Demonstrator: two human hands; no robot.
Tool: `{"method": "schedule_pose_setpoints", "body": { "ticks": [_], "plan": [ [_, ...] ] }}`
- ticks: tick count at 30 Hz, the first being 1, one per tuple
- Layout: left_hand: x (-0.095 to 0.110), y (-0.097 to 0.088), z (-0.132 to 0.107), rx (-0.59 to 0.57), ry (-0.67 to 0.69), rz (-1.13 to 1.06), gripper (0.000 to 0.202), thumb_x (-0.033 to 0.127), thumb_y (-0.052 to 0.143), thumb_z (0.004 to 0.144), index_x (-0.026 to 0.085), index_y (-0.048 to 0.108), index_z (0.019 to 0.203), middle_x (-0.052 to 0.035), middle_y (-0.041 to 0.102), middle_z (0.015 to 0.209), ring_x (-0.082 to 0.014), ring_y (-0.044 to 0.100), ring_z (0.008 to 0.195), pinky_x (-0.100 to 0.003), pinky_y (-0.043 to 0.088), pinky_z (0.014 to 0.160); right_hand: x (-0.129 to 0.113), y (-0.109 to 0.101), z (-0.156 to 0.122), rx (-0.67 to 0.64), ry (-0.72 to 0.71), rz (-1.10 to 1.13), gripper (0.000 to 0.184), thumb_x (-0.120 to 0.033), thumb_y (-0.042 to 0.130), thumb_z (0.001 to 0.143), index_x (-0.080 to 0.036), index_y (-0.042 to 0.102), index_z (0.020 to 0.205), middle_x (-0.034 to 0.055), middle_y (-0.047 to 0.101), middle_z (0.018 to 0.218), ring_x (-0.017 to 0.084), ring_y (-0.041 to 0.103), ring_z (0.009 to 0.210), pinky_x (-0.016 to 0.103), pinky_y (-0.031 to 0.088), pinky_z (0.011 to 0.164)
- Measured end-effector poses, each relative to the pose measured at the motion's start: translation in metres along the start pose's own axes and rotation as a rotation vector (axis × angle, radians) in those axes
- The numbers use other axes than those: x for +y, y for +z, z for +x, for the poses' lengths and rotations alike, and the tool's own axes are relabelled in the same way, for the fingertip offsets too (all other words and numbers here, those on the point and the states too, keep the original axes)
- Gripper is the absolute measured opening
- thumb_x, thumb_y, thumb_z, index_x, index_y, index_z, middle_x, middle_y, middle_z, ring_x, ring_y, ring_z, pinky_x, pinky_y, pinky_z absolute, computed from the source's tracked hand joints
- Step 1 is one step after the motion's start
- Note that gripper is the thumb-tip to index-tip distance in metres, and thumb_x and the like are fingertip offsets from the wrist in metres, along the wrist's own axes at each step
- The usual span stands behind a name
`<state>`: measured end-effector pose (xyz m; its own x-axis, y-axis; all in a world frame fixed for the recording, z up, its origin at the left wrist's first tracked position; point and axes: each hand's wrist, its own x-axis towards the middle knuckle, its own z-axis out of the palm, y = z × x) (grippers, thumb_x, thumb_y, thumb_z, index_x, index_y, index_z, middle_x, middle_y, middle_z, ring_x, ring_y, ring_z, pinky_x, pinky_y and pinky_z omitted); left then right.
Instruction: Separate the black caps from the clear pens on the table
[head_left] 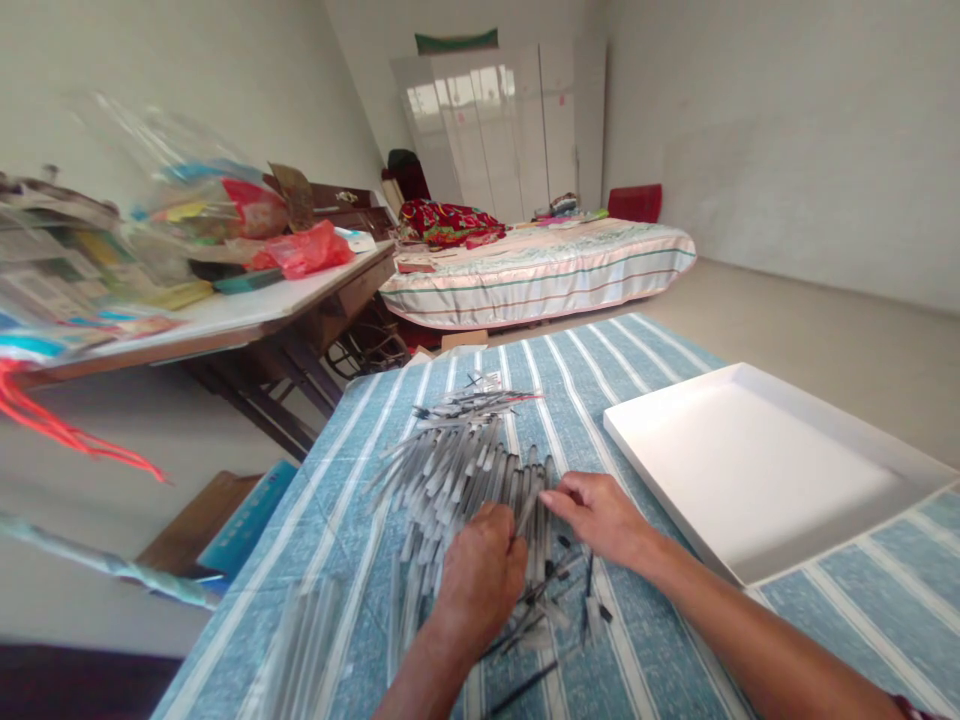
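A large heap of clear, grey-tinted pens (pixel 442 470) lies on the striped tablecloth, mostly side by side. Over its near right part my left hand (pixel 484 565) is closed, with a pen (pixel 531 503) slanting up from its fingers. Just to the right, my right hand (pixel 596 510) is closed in a pinch by that pen's upper end; what its fingertips hold is too small to make out. Thin black refills and small black pieces (pixel 555 590) are scattered below the hands. At the near left lies a separate row of clear tubes (pixel 304 640). Thin refills (pixel 472 402) lie behind the heap.
An open white shallow box (pixel 780 450) sits at the right of the blue striped tablecloth (pixel 360 440). A cluttered desk (pixel 255 305) with plastic bags stands to the left. Beyond the table are a bed (pixel 540 270) and a white wardrobe (pixel 510 140).
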<state>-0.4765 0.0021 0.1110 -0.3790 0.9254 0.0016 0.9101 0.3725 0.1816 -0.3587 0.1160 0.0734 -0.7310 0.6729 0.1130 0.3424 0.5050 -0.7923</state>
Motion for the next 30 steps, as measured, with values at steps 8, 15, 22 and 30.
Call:
{"method": "schedule_pose_setpoints", "body": {
  "ticks": [8,15,22,30],
  "plan": [
    [-0.017,0.001,-0.039,0.006,0.110,-0.357,0.014,0.014,0.040,0.079,0.020,0.037,0.067,0.0003,0.047,0.070,-0.0128,0.047,0.065,-0.024,0.033,0.060,0.000,0.004,-0.005,-0.321,0.188,0.539,0.041,-0.052,0.045,0.079,-0.018,0.044,0.057,-0.0061,0.049,0.035,0.006,0.037,0.023,0.015,0.020,0.027],
    [-0.018,-0.002,-0.045,-0.013,0.115,-0.524,0.014,0.018,0.040,0.082,0.019,0.042,0.068,0.0008,0.046,0.071,-0.0120,0.046,0.066,-0.024,0.034,0.063,0.004,0.008,-0.009,-0.370,0.179,0.780,0.042,-0.051,0.050,0.078,-0.015,0.048,0.057,-0.0039,0.054,0.036,0.005,0.036,0.021,0.014,0.021,0.024],
    [-0.024,-0.016,-0.045,-0.154,0.062,-0.563,0.014,0.020,0.044,0.078,0.018,0.046,0.064,0.0025,0.048,0.064,-0.0112,0.047,0.062,-0.022,0.033,0.058,0.014,0.002,-0.012,-0.523,0.058,0.824,0.033,-0.044,0.056,0.078,-0.011,0.060,0.080,-0.0003,0.063,0.050,0.008,0.053,0.033,0.014,0.035,0.032],
    [-0.022,-0.017,-0.043,-0.131,0.076,-0.521,0.015,0.019,0.044,0.077,0.018,0.045,0.063,0.0022,0.049,0.066,-0.0107,0.047,0.063,-0.021,0.033,0.059,0.011,0.004,-0.011,-0.428,0.085,0.665,0.038,-0.046,0.049,0.081,-0.013,0.050,0.061,-0.0042,0.055,0.039,0.004,0.043,0.024,0.011,0.025,0.027]
  ]
}}
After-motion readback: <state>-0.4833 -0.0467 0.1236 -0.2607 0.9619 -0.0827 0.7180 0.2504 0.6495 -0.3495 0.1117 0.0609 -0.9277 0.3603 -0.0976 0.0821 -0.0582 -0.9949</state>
